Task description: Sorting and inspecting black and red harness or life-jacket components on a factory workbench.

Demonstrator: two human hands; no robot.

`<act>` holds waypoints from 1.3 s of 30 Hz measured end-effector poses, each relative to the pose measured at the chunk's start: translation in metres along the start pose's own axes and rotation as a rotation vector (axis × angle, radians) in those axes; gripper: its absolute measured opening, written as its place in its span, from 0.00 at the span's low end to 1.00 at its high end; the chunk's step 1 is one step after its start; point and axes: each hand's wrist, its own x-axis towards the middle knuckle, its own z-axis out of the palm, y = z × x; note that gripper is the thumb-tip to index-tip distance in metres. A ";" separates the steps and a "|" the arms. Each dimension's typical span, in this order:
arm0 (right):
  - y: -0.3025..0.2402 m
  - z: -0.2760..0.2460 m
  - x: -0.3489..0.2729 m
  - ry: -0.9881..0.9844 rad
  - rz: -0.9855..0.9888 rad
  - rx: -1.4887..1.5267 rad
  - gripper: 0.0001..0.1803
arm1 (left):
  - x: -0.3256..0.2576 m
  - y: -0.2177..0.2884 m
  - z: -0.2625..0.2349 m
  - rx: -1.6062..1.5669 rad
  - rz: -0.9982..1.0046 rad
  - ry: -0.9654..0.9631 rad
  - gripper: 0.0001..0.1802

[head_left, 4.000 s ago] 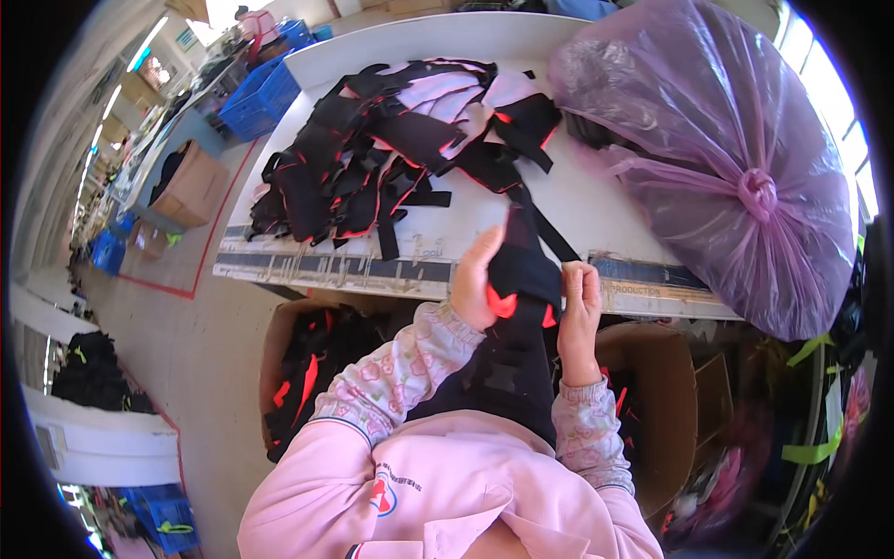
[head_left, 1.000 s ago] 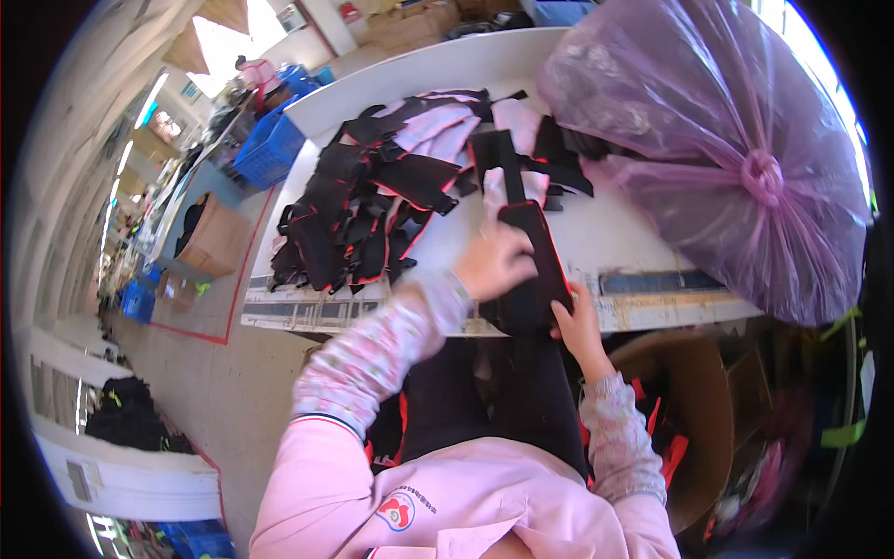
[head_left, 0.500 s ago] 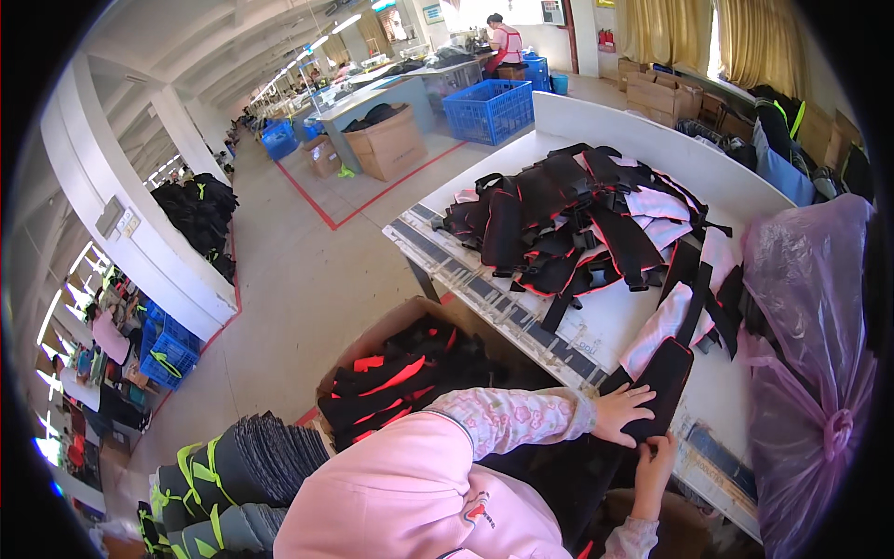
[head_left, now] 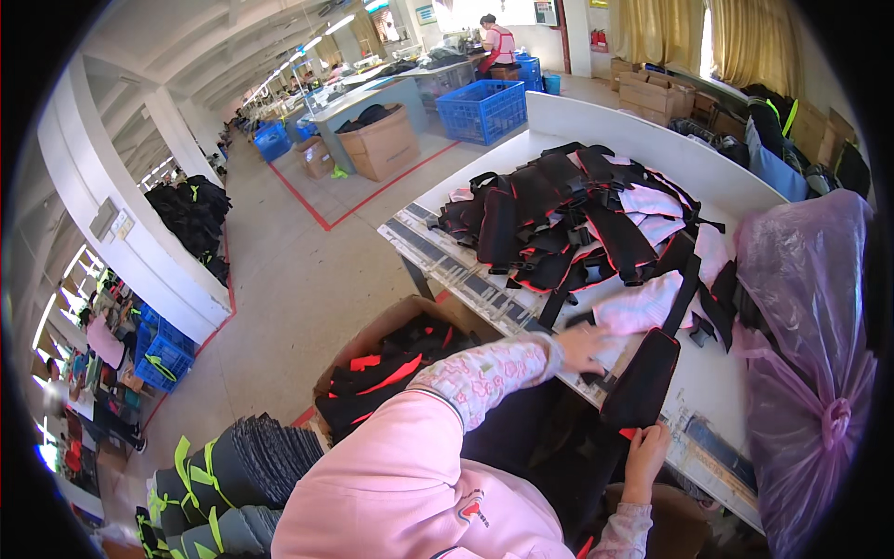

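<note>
A black padded strap (head_left: 641, 377) with red edging lies over the near edge of the white table, its webbing tail running up toward the heap. At the strap's lower end, beside a small red patch, the closed fingers of my right hand (head_left: 644, 463) grip its edge. My left hand (head_left: 581, 348) is slightly blurred, its fingers stretched out and apart, left of the strap's upper half. Close to those fingers lies a pale pink cloth piece (head_left: 643, 304). More black fabric hangs below the table edge in front of me, partly covered by my left arm.
A heap of black straps (head_left: 549, 210) with buckles covers the white table (head_left: 596, 349). A tied purple plastic bag (head_left: 805, 373) stands at the right. Below left are a carton (head_left: 372, 340) of black and red pieces and stacked dark fabric bundles (head_left: 251, 466).
My left hand has lifted off the strap and moved left and up. The pale pink piece lies more spread out. My right hand stays at the strap's lower end, where red now shows.
</note>
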 end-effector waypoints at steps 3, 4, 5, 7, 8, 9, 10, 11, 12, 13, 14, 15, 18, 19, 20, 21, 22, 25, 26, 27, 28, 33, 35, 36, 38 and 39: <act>-0.004 0.000 -0.001 0.052 0.012 0.032 0.09 | 0.001 -0.028 -0.018 0.104 -0.046 0.116 0.30; -0.006 -0.002 -0.001 0.071 0.049 0.085 0.09 | 0.005 -0.022 -0.018 0.084 -0.035 0.202 0.29; -0.013 -0.004 0.000 0.090 0.083 0.142 0.10 | 0.008 -0.007 -0.016 -0.055 -0.004 0.159 0.28; -0.015 -0.004 0.000 0.115 0.107 0.118 0.10 | 0.013 0.054 -0.020 -0.273 0.093 0.058 0.28; -0.016 -0.005 0.001 0.139 0.116 0.101 0.10 | 0.009 0.088 -0.029 -0.341 0.148 0.011 0.27; -0.022 -0.007 0.004 0.136 0.109 0.107 0.10 | -0.002 0.103 -0.017 -0.310 0.164 0.063 0.26; -0.029 -0.010 0.008 0.035 0.237 0.186 0.10 | -0.012 0.115 -0.005 -0.279 0.177 0.117 0.25; -0.031 -0.011 0.009 -0.063 0.375 0.257 0.11 | -0.014 0.119 0.005 -0.281 0.176 0.117 0.25; -0.031 -0.010 0.007 -0.065 0.376 0.253 0.11 | -0.015 0.121 0.015 -0.192 0.160 0.182 0.23; -0.029 -0.008 0.003 -0.045 0.223 0.240 0.14 | -0.014 0.121 0.024 -0.102 0.145 0.246 0.21; -0.028 -0.007 0.000 -0.024 0.072 0.225 0.17 | -0.011 0.116 0.036 -0.108 0.147 0.245 0.21; -0.033 -0.009 -0.002 -0.086 0.075 0.180 0.23 | -0.010 0.110 0.046 -0.165 0.116 0.285 0.20; -0.041 -0.007 0.002 -0.036 0.088 0.129 0.24 | -0.004 0.107 0.050 -0.265 0.087 0.322 0.15; -0.038 -0.002 0.003 0.000 0.115 0.173 0.20 | -0.003 0.108 0.051 -0.309 0.072 0.312 0.15; -0.035 0.002 0.006 0.001 0.113 0.174 0.20 | -0.002 0.108 0.050 -0.350 0.056 0.304 0.15; -0.032 0.005 0.009 0.043 0.146 0.193 0.15 | -0.001 0.109 0.050 -0.347 0.056 0.305 0.15; -0.030 0.009 0.013 0.084 0.178 0.212 0.10 | 0.000 0.111 0.050 -0.361 0.041 0.333 0.15; -0.027 0.018 0.026 0.119 0.361 0.473 0.04 | -0.002 0.116 0.046 -0.389 -0.001 0.376 0.17; -0.026 0.018 0.029 0.121 0.361 0.474 0.04 | -0.001 0.117 0.042 -0.398 -0.028 0.395 0.18; -0.026 0.017 0.030 0.204 0.378 0.590 0.02 | -0.002 0.121 0.033 -0.398 -0.029 0.393 0.18; -0.027 0.017 0.031 0.287 0.395 0.705 0.02 | -0.001 0.127 0.020 -0.405 -0.023 0.448 0.19; -0.046 -0.007 0.038 0.309 0.392 1.002 0.02 | 0.002 0.123 0.024 -0.674 -0.289 0.574 0.22; -0.041 -0.006 0.038 0.314 0.344 0.898 0.01 | 0.010 0.119 0.032 -0.820 -0.356 0.511 0.21; -0.038 -0.005 0.038 0.325 0.302 0.790 0.01 | 0.012 0.119 0.033 -0.970 -0.418 0.437 0.20; -0.034 -0.006 0.034 0.351 0.237 0.641 0.02 | 0.018 0.126 0.025 -1.356 -0.520 0.393 0.19; -0.031 -0.006 0.032 0.381 0.174 0.492 0.02 | 0.020 0.129 0.021 -1.741 -0.613 0.328 0.19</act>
